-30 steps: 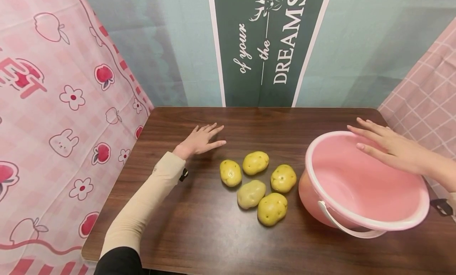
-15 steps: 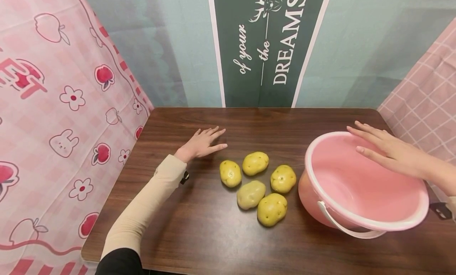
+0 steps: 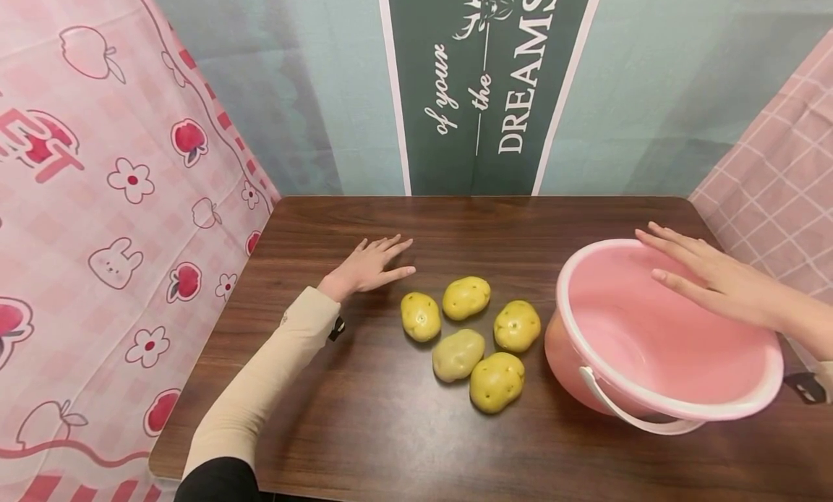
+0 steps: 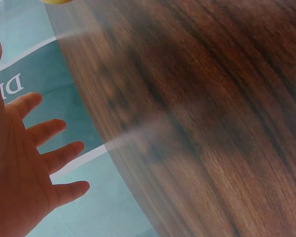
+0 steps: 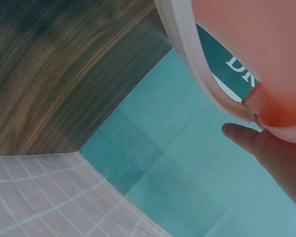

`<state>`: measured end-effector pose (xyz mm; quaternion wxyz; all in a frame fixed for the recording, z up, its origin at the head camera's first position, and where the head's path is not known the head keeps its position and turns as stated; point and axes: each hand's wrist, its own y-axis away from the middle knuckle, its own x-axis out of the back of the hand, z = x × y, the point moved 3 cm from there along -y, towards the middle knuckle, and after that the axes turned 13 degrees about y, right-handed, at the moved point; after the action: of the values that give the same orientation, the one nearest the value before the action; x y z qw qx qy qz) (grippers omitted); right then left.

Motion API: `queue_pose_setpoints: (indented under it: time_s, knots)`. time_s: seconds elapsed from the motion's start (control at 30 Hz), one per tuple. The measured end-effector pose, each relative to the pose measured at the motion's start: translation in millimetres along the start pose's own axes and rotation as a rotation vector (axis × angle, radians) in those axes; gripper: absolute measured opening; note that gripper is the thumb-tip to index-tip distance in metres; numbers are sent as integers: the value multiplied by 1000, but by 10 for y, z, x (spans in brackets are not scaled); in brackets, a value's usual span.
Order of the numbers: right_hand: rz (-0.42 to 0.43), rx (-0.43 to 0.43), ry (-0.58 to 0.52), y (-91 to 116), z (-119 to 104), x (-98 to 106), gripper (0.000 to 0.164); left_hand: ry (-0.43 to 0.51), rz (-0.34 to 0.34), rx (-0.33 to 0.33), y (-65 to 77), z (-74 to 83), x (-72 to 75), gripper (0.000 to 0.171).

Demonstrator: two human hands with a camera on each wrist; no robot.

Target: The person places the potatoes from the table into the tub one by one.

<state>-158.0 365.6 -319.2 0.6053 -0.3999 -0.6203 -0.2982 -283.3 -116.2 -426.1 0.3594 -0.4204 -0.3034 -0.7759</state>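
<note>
Hands spread: left point(image 3: 367, 266) near lumpy potatoes point(image 3: 458, 355) | right point(image 3: 722, 279) near smooth pink bucket point(image 3: 677, 346), contact unclear | wood-grain table point(image 3: 364, 422)

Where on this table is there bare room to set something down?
A broad bare patch of tabletop runs between the left sleeve, the near edge and the five potatoes. Another lies along the far edge, between the left hand and the pink bucket. It is crowded among the potatoes, between them and the bucket, and at its rim by the right hand.
</note>
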Motion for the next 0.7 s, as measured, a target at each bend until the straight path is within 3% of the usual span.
queue_pose_setpoints:
  time_s: [0.7]
  knots:
    - [64,-6,43,24,-19,-60,69,41,12,-24,67,-56,-126,78]
